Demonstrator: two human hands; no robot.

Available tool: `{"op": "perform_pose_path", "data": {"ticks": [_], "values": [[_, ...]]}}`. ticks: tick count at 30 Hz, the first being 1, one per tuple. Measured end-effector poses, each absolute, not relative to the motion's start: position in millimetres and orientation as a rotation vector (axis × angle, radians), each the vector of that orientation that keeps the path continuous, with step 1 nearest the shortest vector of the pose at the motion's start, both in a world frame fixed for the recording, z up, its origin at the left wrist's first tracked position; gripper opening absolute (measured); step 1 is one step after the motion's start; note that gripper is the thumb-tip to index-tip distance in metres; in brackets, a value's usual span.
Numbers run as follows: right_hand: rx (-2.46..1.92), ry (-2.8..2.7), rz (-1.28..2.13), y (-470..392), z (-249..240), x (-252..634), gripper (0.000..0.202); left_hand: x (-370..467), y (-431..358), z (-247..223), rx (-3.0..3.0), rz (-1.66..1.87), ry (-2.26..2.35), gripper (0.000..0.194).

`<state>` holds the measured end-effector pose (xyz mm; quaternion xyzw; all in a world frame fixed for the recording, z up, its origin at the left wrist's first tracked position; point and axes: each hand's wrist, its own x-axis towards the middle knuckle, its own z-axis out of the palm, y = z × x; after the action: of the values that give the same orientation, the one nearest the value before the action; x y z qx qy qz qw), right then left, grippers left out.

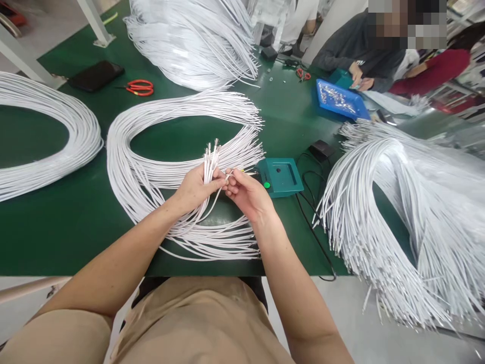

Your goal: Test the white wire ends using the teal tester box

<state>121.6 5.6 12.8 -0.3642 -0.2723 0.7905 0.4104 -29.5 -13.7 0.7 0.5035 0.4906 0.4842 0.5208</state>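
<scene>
My left hand [197, 188] is closed around a small bunch of white cables [210, 164], whose stripped ends point up past the fingers. Close beside it, my right hand [248, 192] pinches the end of a single white cable [216, 199] between thumb and fingers. That cable also runs by the left thumb. Under both hands lies a large curved bundle of white cables [125, 141], its ends toward the right. Just right of my right hand sits a small green machine [282, 177] with a round bright green button.
Coiled white cables [81, 126] lie left, a big heap [189, 40] at the back, and more [364, 202] at right. Red-handled scissors [139, 87], a black case [96, 76] and a blue tray [341, 101] of small parts are farther back. A black cord [314, 227] trails nearby. Co-workers sit beyond.
</scene>
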Motion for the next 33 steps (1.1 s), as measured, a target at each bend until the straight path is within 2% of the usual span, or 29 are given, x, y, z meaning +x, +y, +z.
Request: {"op": "perform_pose_path", "data": {"ticks": [9,13,19,25,30,33], "values": [[-1.177,-0.935,1.576,-1,20,118,0.019,-32,-13,-6,1.261,1.183,1.204,0.032],[-1.189,-0.898,1.640,2,22,120,0.015,-31,-14,-6,1.398,1.142,1.218,0.042],[-1.175,-0.821,1.860,6,23,123,0.018,-31,-14,-9,1.554,1.149,1.199,0.034],[-1.259,-0.798,1.813,5,24,121,0.014,-31,-13,-12,1.561,1.097,1.259,0.032],[-1.292,-0.874,1.809,5,23,127,0.017,-33,-14,-9,1.445,1.050,1.245,0.037],[-1.330,-0.963,1.661,4,20,127,0.009,-35,-13,-5,1.310,1.061,1.174,0.041]]}}
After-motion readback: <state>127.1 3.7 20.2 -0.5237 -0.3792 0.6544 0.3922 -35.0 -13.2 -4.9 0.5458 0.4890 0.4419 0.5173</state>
